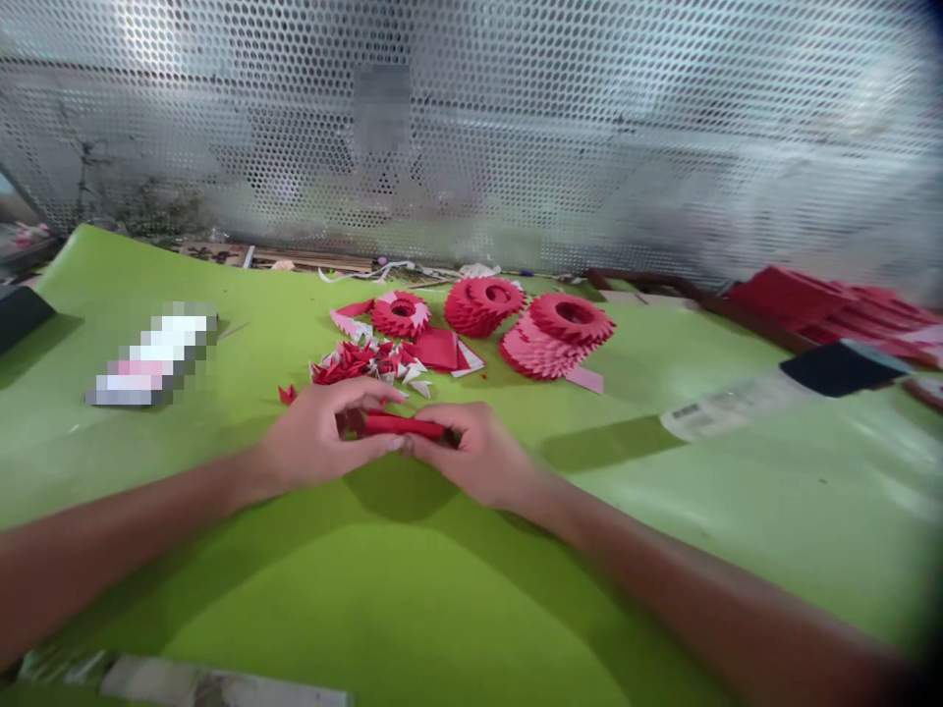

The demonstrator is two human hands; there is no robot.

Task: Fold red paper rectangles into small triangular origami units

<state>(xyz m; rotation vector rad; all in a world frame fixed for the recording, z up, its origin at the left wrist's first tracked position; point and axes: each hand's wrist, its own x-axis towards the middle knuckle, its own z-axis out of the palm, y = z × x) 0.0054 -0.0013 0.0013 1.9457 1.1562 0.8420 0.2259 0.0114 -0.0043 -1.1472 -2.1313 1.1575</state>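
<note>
Between my two hands is a folded strip of red paper [402, 424], held above the green tabletop. My left hand [322, 432] grips its left end, the thumb along the near side. On the other end my right hand [475, 444] is closed, and the two thumb tips almost meet in front of the paper. Just behind my hands lies a heap of small red and white folded paper pieces [360, 361]. Beside the heap are flat red paper squares [438, 349]. Farther back stand a small red paper ring [400, 312] and two taller ones, a red [482, 302] and a pink-and-red [556, 339].
A clear bottle with a black cap [737, 401] lies at the right. Behind it are stacks of red paper [825, 309]. A blurred-out flat object [154, 358] lies at the left. A perforated metal screen [471, 137] rises behind the green table [413, 609].
</note>
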